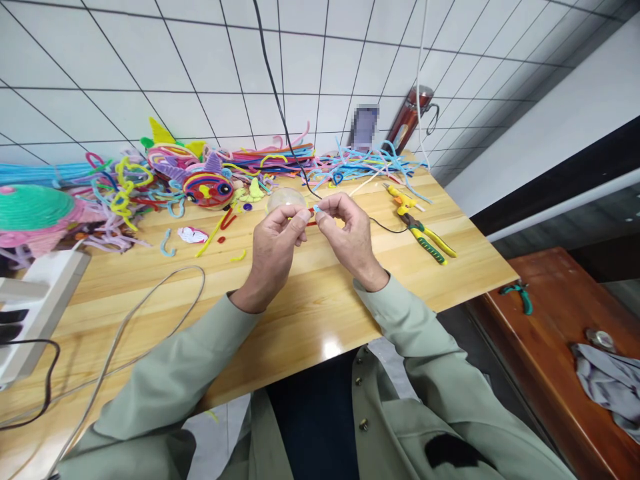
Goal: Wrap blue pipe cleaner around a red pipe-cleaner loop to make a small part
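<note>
My left hand (pixel 277 248) and my right hand (pixel 349 235) meet over the middle of the wooden table (pixel 310 300). Between their fingertips is a small red and blue piece (pixel 316 209), like bent pipe cleaner. Thumb and forefinger of each hand pinch it, and its ends are partly hidden. Just behind my left hand sits a clear round object (pixel 286 198). Red strips (pixel 229 219), a yellow strip (pixel 212 233) and a white and pink piece (pixel 193 235) lie to the left of my left hand.
Colourful pipe cleaners (pixel 360 163) and a striped fish figure (pixel 207 189) line the wall side. Pliers (pixel 425 233) and a yellow-handled tool (pixel 400 199) lie right. A bottle (pixel 410 120) and phone (pixel 364 127) lean on the wall. A power strip (pixel 55 300) and cables are left.
</note>
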`<state>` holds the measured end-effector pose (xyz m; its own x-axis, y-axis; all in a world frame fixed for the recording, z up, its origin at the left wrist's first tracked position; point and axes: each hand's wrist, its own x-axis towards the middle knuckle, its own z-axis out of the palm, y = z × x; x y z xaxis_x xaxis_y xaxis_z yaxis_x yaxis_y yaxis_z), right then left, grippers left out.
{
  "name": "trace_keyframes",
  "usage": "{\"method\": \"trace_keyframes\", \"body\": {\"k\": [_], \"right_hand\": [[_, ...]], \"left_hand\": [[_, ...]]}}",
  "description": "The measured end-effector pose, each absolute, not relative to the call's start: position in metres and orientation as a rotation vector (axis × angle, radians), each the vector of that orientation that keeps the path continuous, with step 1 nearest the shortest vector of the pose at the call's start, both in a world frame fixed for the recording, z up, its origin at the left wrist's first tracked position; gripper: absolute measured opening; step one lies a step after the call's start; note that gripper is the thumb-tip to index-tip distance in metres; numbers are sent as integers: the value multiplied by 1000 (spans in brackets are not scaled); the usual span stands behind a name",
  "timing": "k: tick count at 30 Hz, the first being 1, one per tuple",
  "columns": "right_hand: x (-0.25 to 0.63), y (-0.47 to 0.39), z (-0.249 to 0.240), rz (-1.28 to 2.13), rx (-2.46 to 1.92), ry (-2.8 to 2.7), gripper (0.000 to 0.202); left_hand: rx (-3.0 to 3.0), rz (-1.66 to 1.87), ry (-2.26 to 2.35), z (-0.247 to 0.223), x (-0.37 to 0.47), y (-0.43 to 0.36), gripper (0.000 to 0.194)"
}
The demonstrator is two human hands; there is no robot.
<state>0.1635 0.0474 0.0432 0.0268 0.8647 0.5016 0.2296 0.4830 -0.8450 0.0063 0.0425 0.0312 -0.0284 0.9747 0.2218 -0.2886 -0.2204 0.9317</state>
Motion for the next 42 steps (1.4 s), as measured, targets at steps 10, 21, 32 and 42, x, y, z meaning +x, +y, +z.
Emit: {"method": "trace_keyframes", "body": {"k": [10, 21, 32, 42], "right_hand": [[163, 48, 43, 667, -975, -1471, 9], [163, 47, 43, 662, -990, -1455, 11], [165, 48, 41, 646, -1006, -1467, 15], [164, 47, 42, 666, -1017, -1447, 19]], "left_hand": [[1146, 1485, 870, 32, 6, 42, 35], [1131, 1482, 860, 34, 8, 42, 35], [1131, 1488, 859, 34, 8, 42, 32], [1151, 1482, 869, 34, 8, 42, 32]]}}
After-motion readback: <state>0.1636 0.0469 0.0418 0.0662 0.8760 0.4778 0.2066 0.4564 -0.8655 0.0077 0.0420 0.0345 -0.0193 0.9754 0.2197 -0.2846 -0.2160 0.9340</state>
